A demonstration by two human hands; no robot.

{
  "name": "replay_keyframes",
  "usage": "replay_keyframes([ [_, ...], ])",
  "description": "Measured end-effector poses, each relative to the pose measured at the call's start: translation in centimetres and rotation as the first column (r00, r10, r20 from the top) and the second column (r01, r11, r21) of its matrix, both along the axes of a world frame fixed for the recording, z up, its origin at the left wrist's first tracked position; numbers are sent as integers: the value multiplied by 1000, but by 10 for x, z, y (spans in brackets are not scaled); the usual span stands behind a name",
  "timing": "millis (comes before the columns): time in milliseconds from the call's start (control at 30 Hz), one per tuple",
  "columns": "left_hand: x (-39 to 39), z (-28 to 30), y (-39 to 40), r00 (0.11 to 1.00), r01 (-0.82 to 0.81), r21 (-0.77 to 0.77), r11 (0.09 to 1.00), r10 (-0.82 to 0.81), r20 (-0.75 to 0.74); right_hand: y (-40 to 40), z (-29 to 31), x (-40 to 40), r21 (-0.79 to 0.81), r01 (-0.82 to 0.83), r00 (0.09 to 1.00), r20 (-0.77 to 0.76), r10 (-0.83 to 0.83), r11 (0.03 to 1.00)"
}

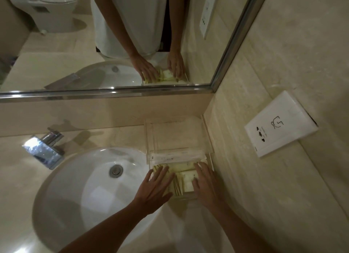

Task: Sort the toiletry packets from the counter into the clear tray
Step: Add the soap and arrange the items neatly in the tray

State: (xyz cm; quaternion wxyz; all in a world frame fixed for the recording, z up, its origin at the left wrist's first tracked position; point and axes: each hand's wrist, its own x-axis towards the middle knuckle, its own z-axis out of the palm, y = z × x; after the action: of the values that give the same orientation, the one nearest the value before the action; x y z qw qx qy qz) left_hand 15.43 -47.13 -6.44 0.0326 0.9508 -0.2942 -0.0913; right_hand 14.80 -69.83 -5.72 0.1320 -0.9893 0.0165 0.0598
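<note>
Both hands flat, fingers straight, gripping nothing: left hand [157,186] and right hand [204,184] pressing packets [186,179] inside the tray [209,139]. I'd nudge stacks square, gently.

A white sink [79,186], chrome faucet [45,149], mirror [113,39] and wall socket [279,124].

head | looks steeply down, close | counter [245,205], mirror [132,35] ahead

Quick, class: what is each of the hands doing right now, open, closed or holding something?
Left hand: open, fingers straight, resting flat on the packets in the clear tray.
Right hand: open, fingers spread flat on the packets.
</note>
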Motion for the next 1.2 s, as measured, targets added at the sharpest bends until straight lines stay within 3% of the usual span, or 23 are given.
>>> replay_keyframes([
  [200,9,0,-1,990,-132,30,991,133,-41,10,-2,7,26,86,995,-51,-85,996],
  [367,16,-2,2,986,-148,39,988,150,-69,10,-12,11,18,42,996,-74,-41,999],
  [567,0,-6,-1,999,-40,-32,999,40,-12,9,-11,5,-16,-88,996,26,88,996],
  [700,-11,-13,-8,1000,-14,-39,999,12,-28,9,-20,-11,-112,-280,959,-72,273,954],
  [867,-13,-17,-12,997,-57,-49,997,54,-58,0,-24,-9,-103,-282,957,-103,272,954],
  [1200,-2,-14,-24,991,95,4,996,-94,-93,1,-17,-15,-54,-204,978,-58,200,978],
])
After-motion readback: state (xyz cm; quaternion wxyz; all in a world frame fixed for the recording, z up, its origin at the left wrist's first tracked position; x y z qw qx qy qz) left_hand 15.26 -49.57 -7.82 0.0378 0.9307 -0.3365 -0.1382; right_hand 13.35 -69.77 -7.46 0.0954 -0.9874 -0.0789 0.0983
